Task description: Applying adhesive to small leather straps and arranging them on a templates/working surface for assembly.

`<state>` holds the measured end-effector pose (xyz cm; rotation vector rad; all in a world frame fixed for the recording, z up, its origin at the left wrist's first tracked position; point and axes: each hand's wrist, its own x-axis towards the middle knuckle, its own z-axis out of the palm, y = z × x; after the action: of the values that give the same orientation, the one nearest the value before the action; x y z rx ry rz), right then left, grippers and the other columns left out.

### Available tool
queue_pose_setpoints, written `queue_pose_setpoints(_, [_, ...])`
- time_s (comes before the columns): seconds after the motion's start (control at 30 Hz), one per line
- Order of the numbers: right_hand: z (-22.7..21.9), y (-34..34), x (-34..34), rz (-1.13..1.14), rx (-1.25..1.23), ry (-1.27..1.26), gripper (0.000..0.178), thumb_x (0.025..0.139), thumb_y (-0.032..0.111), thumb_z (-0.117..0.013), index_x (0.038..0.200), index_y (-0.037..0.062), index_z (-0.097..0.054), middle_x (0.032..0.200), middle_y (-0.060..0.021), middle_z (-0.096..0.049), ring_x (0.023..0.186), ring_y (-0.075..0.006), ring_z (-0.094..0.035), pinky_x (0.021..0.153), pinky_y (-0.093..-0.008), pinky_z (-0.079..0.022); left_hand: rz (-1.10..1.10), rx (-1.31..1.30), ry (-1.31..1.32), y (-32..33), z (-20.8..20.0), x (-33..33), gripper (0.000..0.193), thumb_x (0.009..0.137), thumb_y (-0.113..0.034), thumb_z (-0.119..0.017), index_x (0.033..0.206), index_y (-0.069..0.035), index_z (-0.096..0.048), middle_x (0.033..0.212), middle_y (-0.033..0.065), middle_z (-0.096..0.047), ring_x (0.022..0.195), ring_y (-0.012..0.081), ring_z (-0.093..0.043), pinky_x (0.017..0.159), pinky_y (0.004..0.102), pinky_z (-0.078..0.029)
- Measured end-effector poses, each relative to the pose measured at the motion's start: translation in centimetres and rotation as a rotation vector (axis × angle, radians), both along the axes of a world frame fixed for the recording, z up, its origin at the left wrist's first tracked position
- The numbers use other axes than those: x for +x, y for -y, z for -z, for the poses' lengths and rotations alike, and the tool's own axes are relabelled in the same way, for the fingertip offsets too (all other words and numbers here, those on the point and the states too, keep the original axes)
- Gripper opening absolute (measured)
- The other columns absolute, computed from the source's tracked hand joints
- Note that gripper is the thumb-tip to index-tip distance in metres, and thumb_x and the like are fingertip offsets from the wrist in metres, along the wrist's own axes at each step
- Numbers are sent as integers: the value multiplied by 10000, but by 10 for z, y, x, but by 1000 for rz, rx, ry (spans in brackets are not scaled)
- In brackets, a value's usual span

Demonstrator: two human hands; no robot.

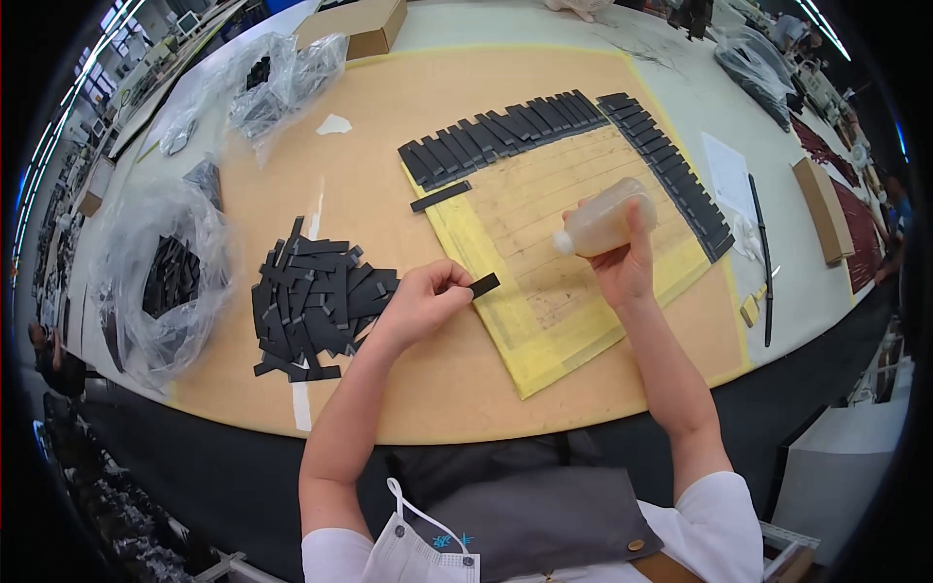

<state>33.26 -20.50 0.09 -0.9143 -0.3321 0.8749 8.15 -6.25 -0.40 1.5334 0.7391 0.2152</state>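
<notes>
Strip (pixel 485 285), black and short, pinched between thumb and fingertips of the left hand (pixel 428 296); its free end juts to the right, over the left border of the board (pixel 544 361). Whether it touches the board cannot be told. Right of this pinch, the right hand (pixel 625 257) is wrapped around a translucent bottle (pixel 610 216), which is held tilted above the board, its nozzle (pixel 562 243) directed to the left and slightly downward.

The board, bordered in yellow and ruled with faint lines, extends beyond and to the right of the pinch. A lone strip (pixel 440 197) lies across its left edge, farther off than the pinch. Beyond both hands, a far row (pixel 501 136) of overlapping black strips follows the upper edge; a side row (pixel 671 175) descends the right edge, past the bottle.

Just left of the left hand lies a heap (pixel 311 291) of loose black strips, upon the tan mat (pixel 292 185). Farther left stands a clear bag (pixel 199 325) with black pieces inside; a second bag (pixel 282 87) lies beyond it. Well to the right of the right hand are a brush (pixel 750 309), a black rod (pixel 763 262) and a carton (pixel 823 211).
</notes>
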Motion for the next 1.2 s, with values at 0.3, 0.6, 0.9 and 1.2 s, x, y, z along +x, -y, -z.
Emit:
queue_pose_setpoints(0.3, [-10, 5, 0, 65, -9, 22, 888, 811, 679, -695, 1419, 130, -352, 1200, -133, -609, 1093, -350, -662, 879, -427, -562, 37, 1157, 105, 16, 11, 10, 184, 809, -117, -753, 911, -20, -634, 881, 76, -616, 739, 233, -613, 598, 331, -471])
queue_pose_setpoints(0.6, [-1, 10, 8, 45, 26, -33, 716, 880, 635, -648, 1347, 116, -490, 1212, -131, -632, 1086, -332, -663, 897, -419, -554, 107, 898, 61, 13, 9, 3, 186, 818, -112, -731, 899, -37, -581, 905, 127, -596, 939, 324, -558, 826, 420, -458])
queue_pose_setpoints(0.9, [-6, 9, -9, 61, 12, 19, 673, 891, 633, -637, 1295, 109, -513, 1181, -114, -635, 1075, -303, -668, 828, -357, -577, 125, 525, 66, 18, -5, -3, 230, 857, -50, -698, 1068, 13, -635, 903, 102, -604, 863, 242, -599, 783, 349, -496])
queue_pose_setpoints(1.2, [-12, 8, -10, 74, 7, -29, 780, 862, 646, -667, 1365, 96, -436, 1191, -154, -621, 1083, -343, -659, 914, -436, -558, 28, -99, 175, 11, 1, 0, 159, 865, -115, -666, 961, 10, -687, 786, -33, -620, 695, 34, -534, 614, 213, -431])
